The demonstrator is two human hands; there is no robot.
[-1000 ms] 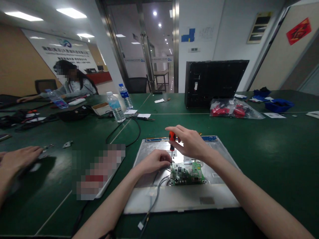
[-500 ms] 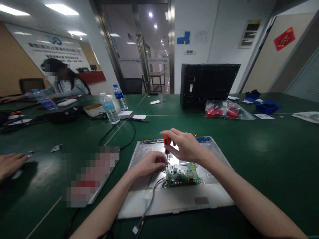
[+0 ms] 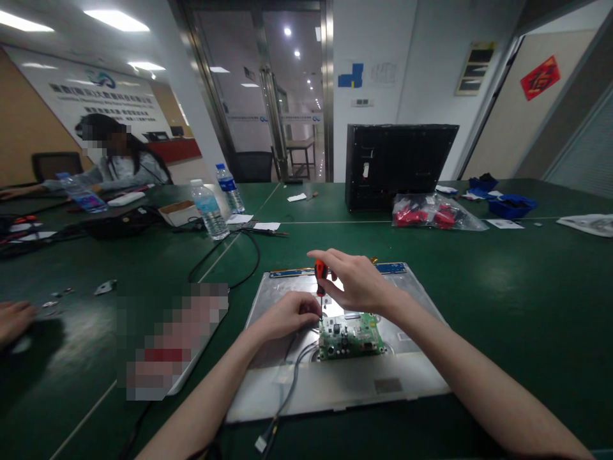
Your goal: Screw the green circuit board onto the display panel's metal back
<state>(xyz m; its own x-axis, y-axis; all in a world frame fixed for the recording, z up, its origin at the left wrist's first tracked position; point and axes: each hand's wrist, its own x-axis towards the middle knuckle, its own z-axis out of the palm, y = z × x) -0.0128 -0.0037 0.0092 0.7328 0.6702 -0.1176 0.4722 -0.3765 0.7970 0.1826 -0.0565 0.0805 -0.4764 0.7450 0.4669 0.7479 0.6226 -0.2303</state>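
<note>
My right hand point(image 3: 357, 279) is closed on a red and black screwdriver point(image 3: 320, 271), held upright with its shaft pointing down at the upper left corner of a green circuit board point(image 3: 352, 335). Beside that tip, my left hand point(image 3: 293, 311) has its fingers curled together; what they pinch, if anything, is hidden. The board sits on a silver metal display panel point(image 3: 335, 383) lying flat, with a narrow blue circuit strip point(image 3: 390, 268) along its far edge. Dark cables point(image 3: 293, 380) run from the board's left side over the panel's near edge to a white connector point(image 3: 260, 443).
A pixelated pink and white object point(image 3: 182, 342) lies left of the panel. Beyond are water bottles point(image 3: 209, 211), a black monitor housing point(image 3: 400, 166), a plastic bag with red items point(image 3: 435, 214) and blue trays point(image 3: 512, 206). Another person's hand point(image 3: 14, 322) rests at the left edge.
The other person's hand at the left edge has drawn back to the left, away from small parts on the table. My hands and the screwdriver hold nearly the same pose.
</note>
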